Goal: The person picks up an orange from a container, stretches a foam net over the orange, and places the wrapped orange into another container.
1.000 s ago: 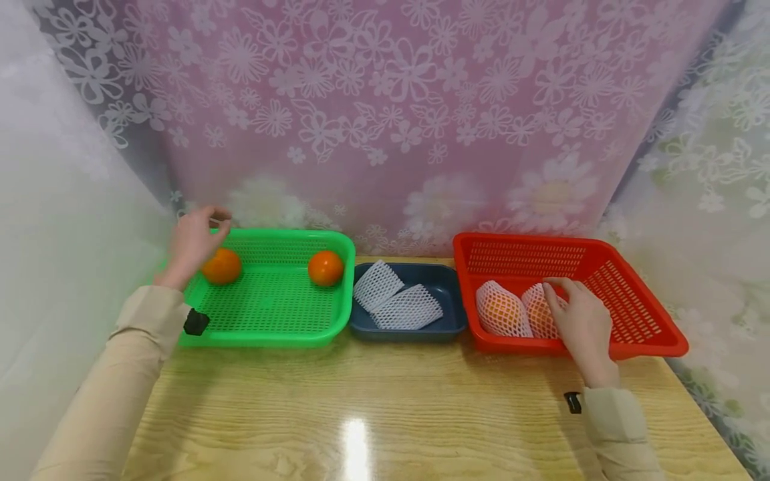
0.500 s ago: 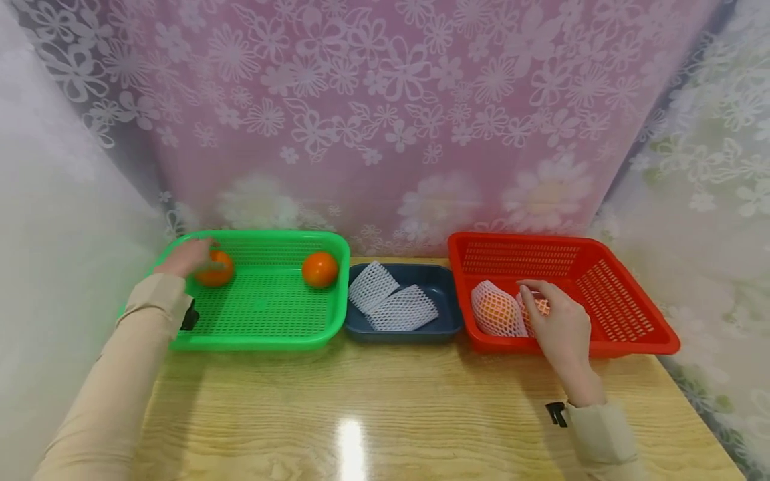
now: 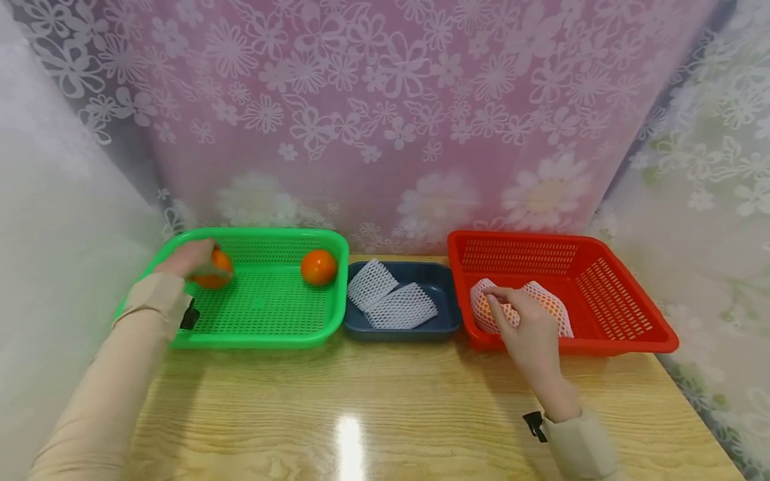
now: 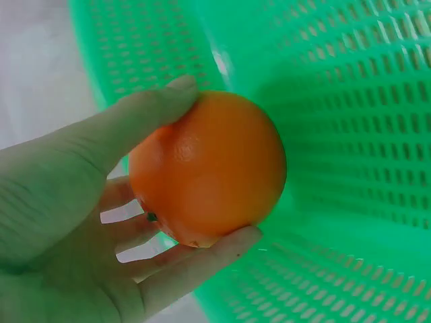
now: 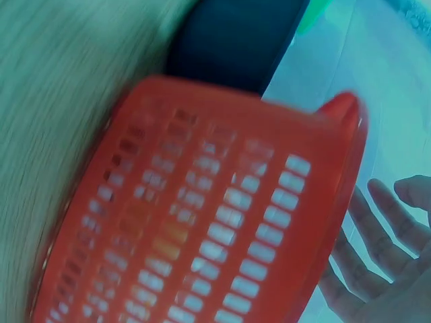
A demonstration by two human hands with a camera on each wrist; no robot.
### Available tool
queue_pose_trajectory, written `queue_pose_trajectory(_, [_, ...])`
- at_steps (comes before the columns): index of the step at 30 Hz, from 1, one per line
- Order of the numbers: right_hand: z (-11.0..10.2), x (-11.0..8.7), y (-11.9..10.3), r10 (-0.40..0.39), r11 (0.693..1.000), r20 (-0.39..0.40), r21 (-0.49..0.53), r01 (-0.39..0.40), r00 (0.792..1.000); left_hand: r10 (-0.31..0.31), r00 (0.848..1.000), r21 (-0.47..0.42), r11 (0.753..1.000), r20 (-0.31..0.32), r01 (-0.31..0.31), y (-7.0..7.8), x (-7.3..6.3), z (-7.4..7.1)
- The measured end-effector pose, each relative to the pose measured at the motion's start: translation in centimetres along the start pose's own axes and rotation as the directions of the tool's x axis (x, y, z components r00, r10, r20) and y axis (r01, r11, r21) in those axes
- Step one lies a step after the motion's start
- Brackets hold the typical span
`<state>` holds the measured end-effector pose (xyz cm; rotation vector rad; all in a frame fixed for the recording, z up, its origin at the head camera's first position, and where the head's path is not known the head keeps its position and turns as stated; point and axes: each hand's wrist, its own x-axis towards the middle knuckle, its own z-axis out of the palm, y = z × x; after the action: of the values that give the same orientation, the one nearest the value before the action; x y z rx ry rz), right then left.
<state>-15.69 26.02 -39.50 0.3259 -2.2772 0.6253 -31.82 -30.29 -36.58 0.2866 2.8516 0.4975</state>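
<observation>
At the left end of the green basket (image 3: 259,344), my left hand (image 3: 191,259) grips an orange (image 3: 218,270). In the left wrist view the thumb lies on one side of the orange (image 4: 212,171) and the fingers (image 4: 195,269) lie on the other. A second orange (image 3: 319,267) sits at the basket's right end. My right hand (image 3: 532,337) is over the front of the red basket (image 3: 619,344), with loosely bent fingers and nothing in them. Beneath and beside it are two oranges in white foam nets, one left (image 3: 481,310), partly hidden, and one right (image 3: 550,307).
Between the two baskets stands a dark blue tray (image 3: 403,336) with foam net sleeves (image 3: 402,307) in it. All three containers are on a wooden table (image 3: 271,414). A flowered pink curtain (image 3: 361,133) hangs behind them.
My left hand has come down from above the green basket's back rim and taken hold of the left orange. My right hand has moved left over the netted oranges.
</observation>
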Motion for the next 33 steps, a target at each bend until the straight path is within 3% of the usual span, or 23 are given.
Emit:
queue_pose_trajectory(4, [0.7,-0.2,-1.3,-0.033,0.999,0.012,0.038,0.032,0.999,0.055,0.998,0.026,0.998,-0.042,-0.054,1.6,-0.3,-0.9])
queue_pose_trajectory(9, [1.8,-0.4,-3.1,-0.072,0.992,0.042,0.103,0.067,0.997,0.089,0.988,0.002,0.996,-0.129,-0.089,5.1,-2.1,-2.0])
queue_pose_trajectory(13, [2.7,-0.6,-4.6,-0.087,0.986,0.079,0.152,0.074,0.993,0.106,0.961,-0.081,0.988,-0.256,-0.131,8.4,-3.7,-1.4])
queue_pose_trajectory(16, [3.4,-0.7,-5.6,-0.087,0.981,0.111,0.185,0.065,0.990,0.128,0.920,-0.155,0.968,-0.369,-0.197,10.8,-4.8,-0.2])
queue_pose_trajectory(20, [4.2,-0.6,-6.9,-0.058,0.969,0.154,0.245,0.018,0.986,0.169,0.868,-0.205,0.934,-0.467,-0.292,13.9,-6.1,2.0])
queue_pose_trajectory(25, [4.7,-0.3,-8.6,-0.001,0.915,0.260,0.389,-0.104,0.966,0.212,0.807,-0.222,0.895,-0.552,-0.386,17.4,-7.3,4.6])
queue_pose_trajectory(29, [5.2,-0.1,-9.9,0.033,0.819,0.384,0.519,-0.245,0.923,0.261,0.745,-0.182,0.872,-0.614,-0.455,19.9,-8.1,6.6])
queue_pose_trajectory(33, [5.8,-0.1,-10.8,0.044,0.661,0.487,0.640,-0.391,0.872,0.332,0.670,-0.110,0.843,-0.664,-0.526,22.1,-8.4,8.6])
